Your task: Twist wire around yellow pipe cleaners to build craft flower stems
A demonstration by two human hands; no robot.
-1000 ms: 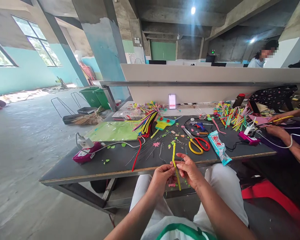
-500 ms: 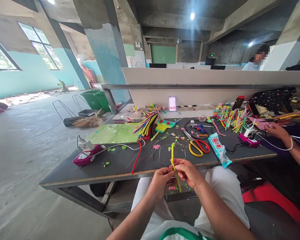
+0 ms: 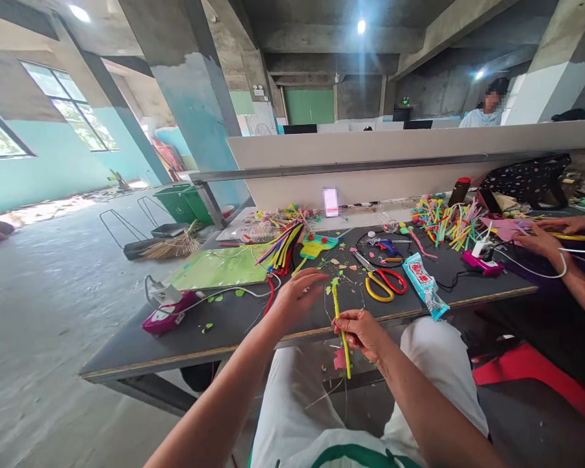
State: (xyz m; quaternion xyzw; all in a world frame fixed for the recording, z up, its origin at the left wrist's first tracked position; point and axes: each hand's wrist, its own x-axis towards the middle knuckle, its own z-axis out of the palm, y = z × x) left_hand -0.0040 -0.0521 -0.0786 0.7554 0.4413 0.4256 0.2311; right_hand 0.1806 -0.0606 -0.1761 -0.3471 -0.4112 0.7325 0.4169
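Note:
My right hand (image 3: 363,333) is closed around a yellow pipe cleaner (image 3: 340,325), held upright just in front of the table's near edge; a green bit sits at its top end. My left hand (image 3: 295,296) is off the pipe cleaner and stretched out over the dark table (image 3: 234,318), fingers extended and empty, near a red pipe cleaner (image 3: 271,296) and thin wires. Beyond it lies a bundle of coloured pipe cleaners (image 3: 283,244).
Yellow-and-red scissors (image 3: 383,284), a blue packet (image 3: 422,279), a pink glue gun base (image 3: 168,311) with cable, a green sheet (image 3: 219,268) and a phone (image 3: 330,201) lie on the table. Another person's hands (image 3: 541,242) work at the right. A red stool (image 3: 531,377) stands nearby.
My left hand has let go of the yellow pipe cleaner and reached forward over the table. My right hand still holds the pipe cleaner in the same place.

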